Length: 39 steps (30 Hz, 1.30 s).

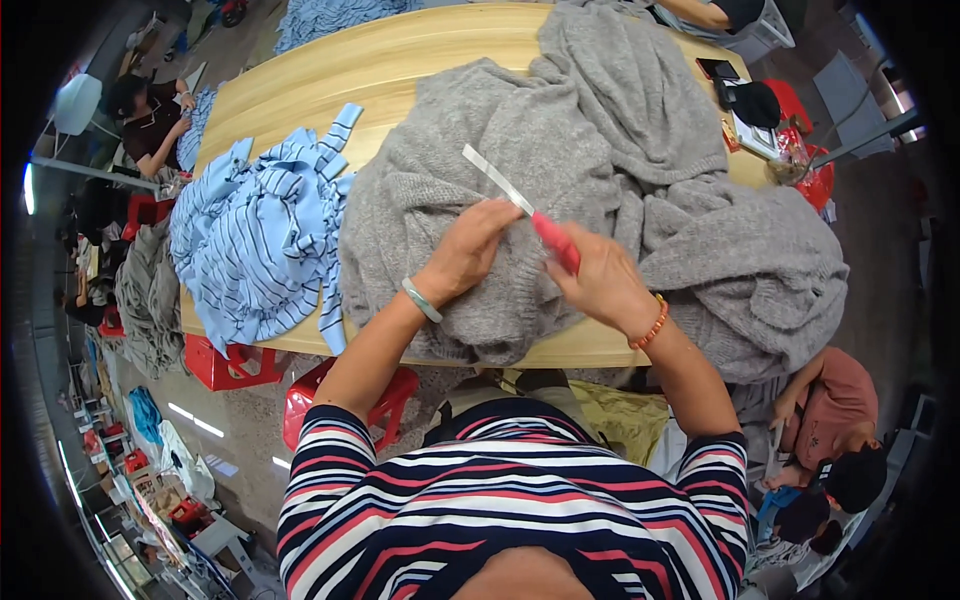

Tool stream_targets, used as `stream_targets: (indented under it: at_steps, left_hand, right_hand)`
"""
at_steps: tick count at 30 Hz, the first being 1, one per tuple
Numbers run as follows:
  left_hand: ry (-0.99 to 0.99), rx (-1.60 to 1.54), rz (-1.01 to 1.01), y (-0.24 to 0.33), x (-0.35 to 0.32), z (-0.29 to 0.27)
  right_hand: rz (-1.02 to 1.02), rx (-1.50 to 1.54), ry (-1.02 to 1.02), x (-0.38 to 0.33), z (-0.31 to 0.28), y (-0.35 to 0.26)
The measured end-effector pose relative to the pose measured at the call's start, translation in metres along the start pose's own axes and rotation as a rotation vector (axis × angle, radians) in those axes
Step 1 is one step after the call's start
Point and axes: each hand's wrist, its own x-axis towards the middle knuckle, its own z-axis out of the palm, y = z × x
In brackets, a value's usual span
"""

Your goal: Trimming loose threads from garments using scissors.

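Observation:
A large heap of grey knitted fabric lies in front of me on the wooden table. My right hand is closed around the pink handle of a tool with a long, flat, silvery blade; its exact kind is unclear. The blade points away from me and to the left, above the knit. My left hand rests over the heap, fingers pressed together beside the lower end of the blade. What those fingers pinch, if anything, is hidden.
Light blue striped garments are piled to the left. More grey knit spreads to the right. A black cap and small items sit at the far right corner. Red stools stand by the near edge; other people are around.

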Motion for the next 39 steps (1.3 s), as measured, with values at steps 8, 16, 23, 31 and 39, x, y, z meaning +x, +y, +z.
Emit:
stream_targets:
  at_steps: [8, 16, 23, 31, 39]
  left_hand:
    - [0.260, 0.636, -0.177, -0.001, 0.004, -0.043]
    - [0.248, 0.322, -0.432, -0.040, 0.016, -0.101]
    - [-0.100, -0.987, -0.723, -0.006, 0.075, -0.145]
    - [-0.078, 0.765, -0.313, -0.004, 0.078, -0.049]
    - [-0.102, 0.729, -0.236, 0.003, 0.027, 0.007]
  right_hand:
    - [0.075, 0.182, 0.174, 0.048, 0.060, 0.032]
    - [-0.012, 0.590, 0.063, 0.014, -0.005, 0.033]
    - [0.008, 0.604, 0.110, -0.008, -0.026, 0.068]
    - [0.149, 0.402, 0.123, 0.010, 0.019, 0.095]
    - [0.030, 0.161, 0.102, 0.004, 0.007, 0.091]
